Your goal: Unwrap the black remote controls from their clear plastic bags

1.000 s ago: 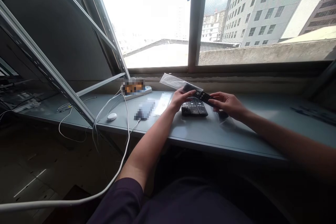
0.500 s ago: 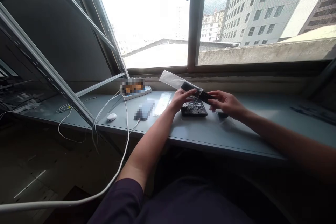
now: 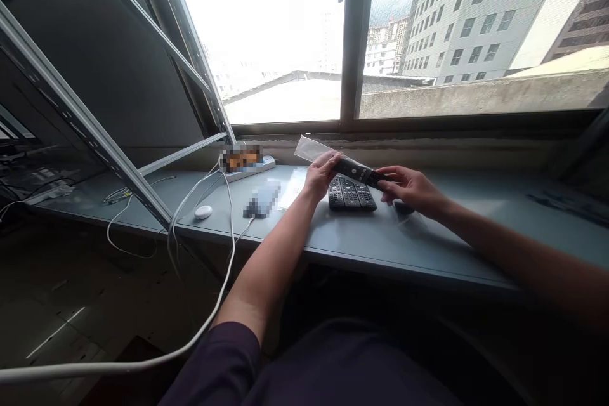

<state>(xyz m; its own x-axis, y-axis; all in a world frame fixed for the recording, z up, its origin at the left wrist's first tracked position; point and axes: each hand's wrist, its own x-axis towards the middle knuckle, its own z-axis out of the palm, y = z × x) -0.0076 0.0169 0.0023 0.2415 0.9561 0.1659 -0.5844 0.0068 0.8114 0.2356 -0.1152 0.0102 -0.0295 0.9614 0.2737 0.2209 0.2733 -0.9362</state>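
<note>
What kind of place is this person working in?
Probably a makeshift workbench in an upper-floor room or storeroom: a long grey counter under a window facing tall city buildings, bare metal shelving struts beside it, and a power strip with loose white cables.

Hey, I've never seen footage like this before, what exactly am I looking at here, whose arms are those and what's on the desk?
There is no machine here. The picture comes from a camera worn on a person's head, looking forward and down, so the two bare arms reaching in from the bottom are the wearer's own. They sit at a grey desk under a window with tall buildings outside.

The left hand and the right hand together hold a slim black remote, raised just above the desk. The left hand also grips a clear plastic sleeve at the remote's far end; the remote seems partly inside it.

Below them, more black remotes lie side by side. To the left are a blurred phone-like thing, a small white round device, a power strip and white cables.
</note>
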